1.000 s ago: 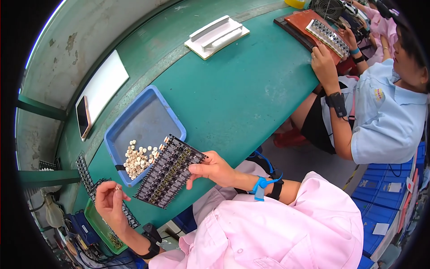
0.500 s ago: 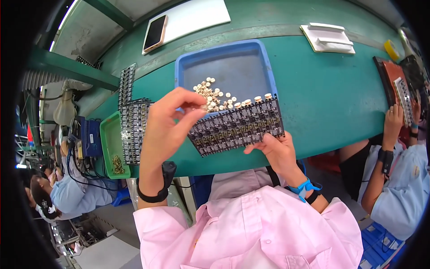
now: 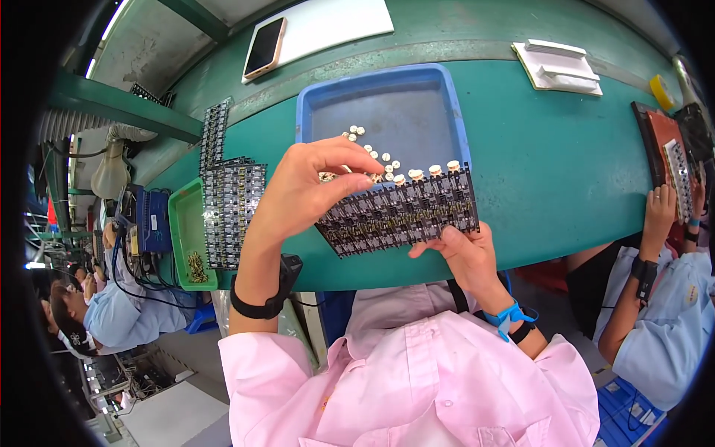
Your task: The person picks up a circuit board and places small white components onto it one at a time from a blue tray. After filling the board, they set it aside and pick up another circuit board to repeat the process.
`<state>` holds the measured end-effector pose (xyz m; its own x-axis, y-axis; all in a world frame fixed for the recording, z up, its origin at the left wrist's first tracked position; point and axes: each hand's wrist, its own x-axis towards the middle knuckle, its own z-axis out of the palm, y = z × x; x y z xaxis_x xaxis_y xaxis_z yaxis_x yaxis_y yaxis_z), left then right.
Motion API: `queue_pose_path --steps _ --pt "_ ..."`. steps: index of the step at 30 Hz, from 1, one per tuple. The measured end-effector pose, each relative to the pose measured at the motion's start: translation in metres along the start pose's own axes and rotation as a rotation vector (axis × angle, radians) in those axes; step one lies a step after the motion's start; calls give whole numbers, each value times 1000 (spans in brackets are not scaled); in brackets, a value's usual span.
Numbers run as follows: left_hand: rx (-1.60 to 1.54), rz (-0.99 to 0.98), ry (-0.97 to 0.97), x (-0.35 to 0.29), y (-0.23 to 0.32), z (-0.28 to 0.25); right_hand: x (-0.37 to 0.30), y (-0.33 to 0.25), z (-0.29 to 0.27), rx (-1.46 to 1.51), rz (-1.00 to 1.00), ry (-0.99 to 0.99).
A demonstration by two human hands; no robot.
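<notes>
From my remote seat I have the right hand [image 3: 468, 257] closed on the lower right corner of a dark circuit panel [image 3: 402, 216], thumb on the face and fingers tucked behind. The panel is tilted, its top edge overlapping the near side of the blue tray [image 3: 456, 112] in my view. Several white round parts [image 3: 436, 170] stand along that top edge, toward its right end. The left hand [image 3: 298, 186] is curled above the panel's left end, thumb and forefinger almost together (I cannot tell whether they pinch a part). Loose round pieces [image 3: 356, 131] lie in the tray on the green table [image 3: 536, 164]; more panels [image 3: 234, 212] rest left of it, partly over a green tray [image 3: 191, 223].
</notes>
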<state>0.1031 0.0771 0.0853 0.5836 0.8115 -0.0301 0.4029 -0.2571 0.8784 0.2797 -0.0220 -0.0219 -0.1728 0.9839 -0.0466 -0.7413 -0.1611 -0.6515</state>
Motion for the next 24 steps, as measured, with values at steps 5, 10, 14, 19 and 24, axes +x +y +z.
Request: queue_pose_path --steps 5,10,14,19,24 --pt "-52 -31 -48 3 -2 0 1 -1 1 -10 -6 -9" --pt "-59 -41 -68 4 -2 2 0 0 0 -11 -8 -21" --pt "-57 -57 -91 6 -1 3 0 0 -2 -13 -24 -19" --pt "-36 -35 -71 6 0 3 1 -1 -3 -24 -25 -29" --pt "-33 -57 -122 9 0 2 0 -1 -6 -26 -6 -44"
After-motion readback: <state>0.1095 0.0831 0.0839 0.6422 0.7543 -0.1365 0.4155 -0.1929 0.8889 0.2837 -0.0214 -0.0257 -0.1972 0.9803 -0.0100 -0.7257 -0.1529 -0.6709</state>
